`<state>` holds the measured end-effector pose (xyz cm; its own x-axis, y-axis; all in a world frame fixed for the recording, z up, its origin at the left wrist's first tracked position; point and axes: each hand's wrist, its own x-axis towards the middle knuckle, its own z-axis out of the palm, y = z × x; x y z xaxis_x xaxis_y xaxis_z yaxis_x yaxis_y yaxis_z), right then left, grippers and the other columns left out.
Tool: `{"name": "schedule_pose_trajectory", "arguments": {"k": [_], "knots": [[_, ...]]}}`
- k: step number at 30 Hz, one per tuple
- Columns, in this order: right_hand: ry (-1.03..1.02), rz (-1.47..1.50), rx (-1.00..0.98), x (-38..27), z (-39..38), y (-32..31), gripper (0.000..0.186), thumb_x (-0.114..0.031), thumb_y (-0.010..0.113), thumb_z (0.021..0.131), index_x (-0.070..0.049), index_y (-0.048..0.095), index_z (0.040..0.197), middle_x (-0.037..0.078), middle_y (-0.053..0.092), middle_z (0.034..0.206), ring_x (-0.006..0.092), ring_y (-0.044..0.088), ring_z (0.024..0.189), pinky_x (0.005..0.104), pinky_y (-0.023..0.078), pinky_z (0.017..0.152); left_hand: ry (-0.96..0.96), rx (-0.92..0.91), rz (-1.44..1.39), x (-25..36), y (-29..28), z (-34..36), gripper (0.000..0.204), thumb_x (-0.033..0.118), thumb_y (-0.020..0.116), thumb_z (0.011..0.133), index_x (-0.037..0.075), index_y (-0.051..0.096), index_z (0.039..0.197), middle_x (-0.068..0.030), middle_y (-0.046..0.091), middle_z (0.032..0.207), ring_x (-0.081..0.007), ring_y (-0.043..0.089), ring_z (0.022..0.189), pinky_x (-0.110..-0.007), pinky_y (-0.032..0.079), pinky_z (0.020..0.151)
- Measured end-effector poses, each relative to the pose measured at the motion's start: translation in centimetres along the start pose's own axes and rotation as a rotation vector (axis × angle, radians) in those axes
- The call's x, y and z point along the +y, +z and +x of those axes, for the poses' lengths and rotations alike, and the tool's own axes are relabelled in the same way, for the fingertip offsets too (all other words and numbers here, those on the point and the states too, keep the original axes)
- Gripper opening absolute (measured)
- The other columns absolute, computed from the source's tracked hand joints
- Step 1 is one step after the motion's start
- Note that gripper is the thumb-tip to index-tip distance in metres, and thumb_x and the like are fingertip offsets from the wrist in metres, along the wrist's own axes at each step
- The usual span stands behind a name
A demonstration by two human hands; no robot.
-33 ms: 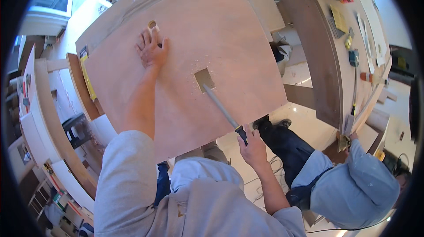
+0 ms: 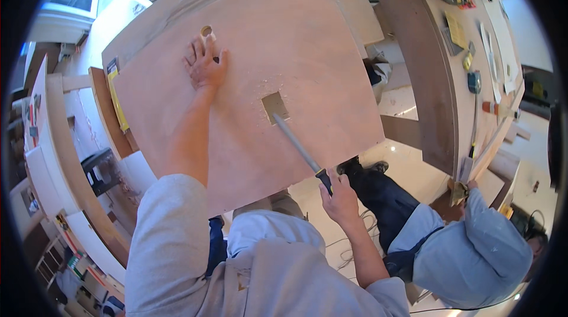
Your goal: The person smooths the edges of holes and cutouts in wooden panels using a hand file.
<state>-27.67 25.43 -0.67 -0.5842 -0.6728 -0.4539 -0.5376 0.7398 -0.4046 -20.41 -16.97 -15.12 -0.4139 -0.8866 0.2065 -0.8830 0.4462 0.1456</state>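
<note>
A large pinkish wooden panel (image 2: pixel 319 45) lies before me. Near its middle is a square cutout (image 2: pixel 274 106) with fine dust and chips around its rim. My right hand (image 2: pixel 340 200) is closed round the black and yellow handle of a long grey file (image 2: pixel 299 148). The file's far end rests at the cutout's near edge, its tip reaching into the opening. Flat on the panel, fingers spread, lies my left hand (image 2: pixel 207 68), up and left of the cutout. A small round hole (image 2: pixel 206 31) shows just beyond its fingertips.
Another person (image 2: pixel 473 252) in a grey-blue top bends at the lower right, a hand on a small object by the bench. That side bench (image 2: pixel 435 39) carries a tape measure (image 2: pixel 474 81) and several tools. Cables (image 2: pixel 349 252) lie on the floor. Boards (image 2: pixel 77 157) stand at left.
</note>
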Motion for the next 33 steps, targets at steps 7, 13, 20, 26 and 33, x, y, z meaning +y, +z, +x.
{"name": "schedule_pose_trajectory", "arguments": {"k": [7,13,20,26,33], "knots": [[-0.219,-0.417,-0.037,-2.8,2.3,-6.4,0.042,-0.021,0.062,0.08,-0.012,0.052,0.12,0.011,0.052,0.074,0.027,0.057,0.058,0.0372,0.047,0.052,-0.01,-0.021,-0.029,0.1,-0.3,-0.1,0.063,0.051,0.049,0.083,0.024,0.034,0.139,-0.008,0.023,0.149,-0.028,0.016,0.138,-0.053,0.01,0.109],[-0.629,-0.778,0.135,-6.5,9.0,-10.0,0.045,-0.013,0.057,0.078,-0.019,0.056,0.122,0.006,0.047,0.07,0.0212,0.051,0.056,0.0354,0.042,0.049,-0.016,-0.011,-0.081,-0.2,-0.3,-0.2,0.063,0.052,0.049,0.083,0.023,0.037,0.138,-0.0076,0.023,0.148,-0.028,0.015,0.138,-0.055,0.01,0.109],[-0.755,-0.956,0.037,-14.3,11.6,-13.5,0.027,-0.015,0.055,0.082,-0.01,0.061,0.108,0.006,0.049,0.069,0.0209,0.054,0.055,0.0334,0.043,0.048,-0.033,-0.021,-0.081,-0.2,-0.1,-0.4,0.063,0.052,0.049,0.083,0.022,0.037,0.138,-0.0079,0.023,0.148,-0.0276,0.015,0.138,-0.054,0.009,0.109],[-0.795,-0.981,-0.122,-12.5,16.5,-6.6,0.027,-0.014,0.051,0.084,-0.004,0.057,0.109,0.007,0.052,0.069,0.0196,0.058,0.056,0.0325,0.045,0.048,-0.053,-0.048,-0.122,0.5,-0.7,0.2,0.063,0.052,0.049,0.084,0.024,0.035,0.139,-0.0076,0.022,0.149,-0.0278,0.014,0.138,-0.053,0.01,0.109],[-0.73,-1.008,-0.131,-18.5,13.2,-10.4,0.009,-0.006,0.051,0.078,-0.002,0.059,0.081,0.009,0.057,0.068,0.0201,0.059,0.061,0.0347,0.047,0.052,-0.045,-0.026,-0.107,-1.4,-0.8,-0.7,0.063,0.05,0.05,0.084,0.022,0.036,0.138,-0.0082,0.025,0.147,-0.0272,0.017,0.138,-0.053,0.011,0.109]]}}
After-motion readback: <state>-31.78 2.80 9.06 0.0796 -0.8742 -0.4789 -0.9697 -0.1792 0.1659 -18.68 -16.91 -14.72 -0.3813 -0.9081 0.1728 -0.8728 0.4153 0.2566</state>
